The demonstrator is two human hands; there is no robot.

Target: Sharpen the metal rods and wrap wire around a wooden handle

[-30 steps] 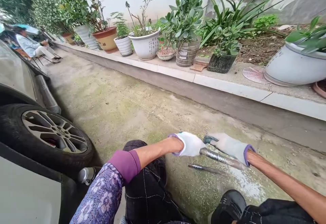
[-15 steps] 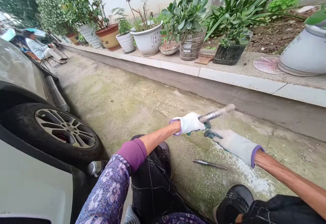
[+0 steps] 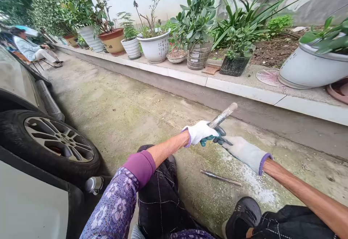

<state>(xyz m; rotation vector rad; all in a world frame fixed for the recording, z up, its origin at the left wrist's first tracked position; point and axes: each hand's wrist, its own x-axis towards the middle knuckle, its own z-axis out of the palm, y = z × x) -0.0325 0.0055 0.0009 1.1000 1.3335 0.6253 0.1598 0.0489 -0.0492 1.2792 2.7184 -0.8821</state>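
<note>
White cotton gloves with green-coated fingers cover both hands. The left hand [image 3: 199,132] is closed around a metal rod [image 3: 223,116], its green fingers [image 3: 210,141] curled under the shaft, and the rod angles up toward the curb [image 3: 244,88], its pale tip held in the air. The right hand [image 3: 244,153] lies just beside the left, its fingers [image 3: 227,140] straight and close together, holding nothing. A second rod [image 3: 220,177] lies on the concrete below the hands, farther from the curb, near a scatter of white powder [image 3: 257,186]. Potted plants [image 3: 195,18] line the top of the curb. Well apart from the curb, on the far side of the hands, sits a car tyre [image 3: 49,145]. Beyond it, toward the curb's far end, a person [image 3: 29,49] sits in a chair.
</note>
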